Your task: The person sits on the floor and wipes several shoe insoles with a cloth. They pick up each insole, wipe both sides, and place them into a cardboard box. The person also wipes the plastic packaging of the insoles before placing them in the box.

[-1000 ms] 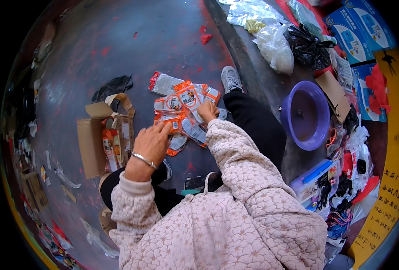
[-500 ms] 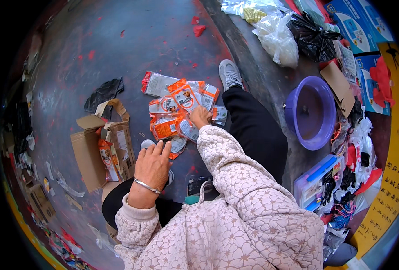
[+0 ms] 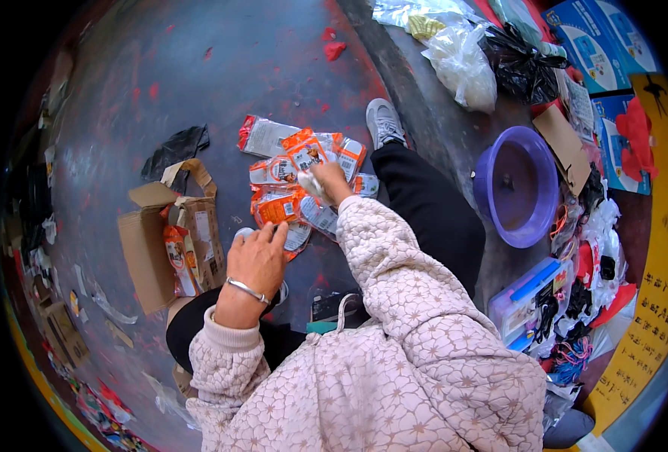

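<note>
A loose pile of orange-and-clear plastic packets [image 3: 277, 205] lies on the dark floor between my feet. My right hand [image 3: 332, 183] is closed on the lower end of an orange packet [image 3: 306, 148] at the top of the pile. A whitish end of that packet bulges out beside the fingers, slightly blurred. Nearer to me, my left hand [image 3: 253, 260], with a silver bangle on its wrist, hovers just short of the pile. Its fingers are a little bent and apart, with nothing in them.
On the left stands an opened cardboard box [image 3: 147, 252] with similar packets inside, near a crumpled black plastic sheet [image 3: 174, 154]. To the right are a purple basin [image 3: 487, 188], a clear plastic case [image 3: 522, 313], and plastic bags [image 3: 466, 71]. My shoe [image 3: 384, 120] stands beside the pile.
My right hand has lifted slightly and turned, raising the lower end of the orange packet. The left hand has stayed nearly in place, shifting slightly upward.
</note>
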The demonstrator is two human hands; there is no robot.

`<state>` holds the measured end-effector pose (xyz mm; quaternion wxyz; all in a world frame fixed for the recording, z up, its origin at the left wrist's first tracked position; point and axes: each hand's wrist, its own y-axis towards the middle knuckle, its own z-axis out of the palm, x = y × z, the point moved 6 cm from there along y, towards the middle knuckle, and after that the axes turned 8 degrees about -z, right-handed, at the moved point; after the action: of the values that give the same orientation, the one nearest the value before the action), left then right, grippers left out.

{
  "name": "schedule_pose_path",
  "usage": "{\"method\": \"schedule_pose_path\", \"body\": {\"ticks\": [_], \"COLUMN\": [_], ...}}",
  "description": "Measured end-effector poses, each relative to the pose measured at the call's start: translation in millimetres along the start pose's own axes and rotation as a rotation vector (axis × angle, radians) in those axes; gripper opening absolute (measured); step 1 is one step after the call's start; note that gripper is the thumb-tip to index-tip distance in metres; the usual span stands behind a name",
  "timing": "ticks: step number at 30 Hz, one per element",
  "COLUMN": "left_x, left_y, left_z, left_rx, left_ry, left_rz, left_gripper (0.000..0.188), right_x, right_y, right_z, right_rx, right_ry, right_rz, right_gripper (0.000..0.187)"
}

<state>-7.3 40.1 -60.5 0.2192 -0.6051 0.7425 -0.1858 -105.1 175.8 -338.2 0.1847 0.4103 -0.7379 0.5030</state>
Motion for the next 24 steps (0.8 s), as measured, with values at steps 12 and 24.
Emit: {"method": "schedule_pose_path", "body": {"ticks": [12, 24], "left_x": [59, 90], "left_y": [4, -28], "left_z": [-75, -77], "left_rx": [-0.484, -0.489], "left_ry": [-1.904, -2.087], "left_rz": [-0.001, 0.159], "left_gripper": [0.071, 0.025], "right_x": [268, 220], "right_y": [-163, -262], "right_z": [-9, -224], "right_rx": [0.578, -0.309], "right_ry": [0.647, -0.419], "right_rz": [-0.609, -0.854], "right_gripper": [0.038, 0.034]}}
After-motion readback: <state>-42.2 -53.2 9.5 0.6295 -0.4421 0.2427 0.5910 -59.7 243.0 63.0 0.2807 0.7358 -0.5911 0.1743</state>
